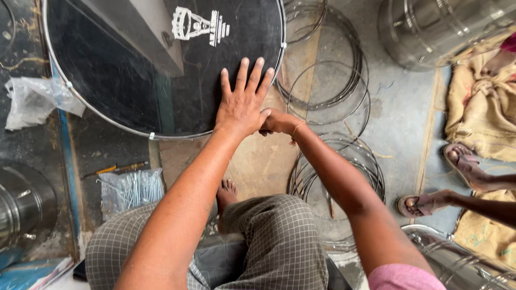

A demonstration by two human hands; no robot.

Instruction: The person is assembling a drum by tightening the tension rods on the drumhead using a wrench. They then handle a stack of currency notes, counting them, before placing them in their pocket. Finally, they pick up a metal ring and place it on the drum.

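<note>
Soft, even daylight fills the scene, and shadows under the arms are faint. The black drum skin point(161, 70) at 11 o'clock mirrors a pale slanted shape and looks slightly streaked. The steel drum point(435, 29) at 1 o'clock shows dull highlights. Focus is fair at centre; wide-angle stretch bends the edges, and the corners are softer.

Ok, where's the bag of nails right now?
The clear bag of nails lies on the floor at lower left of the head view, beside the person's left knee, below the black drum skin.
</note>
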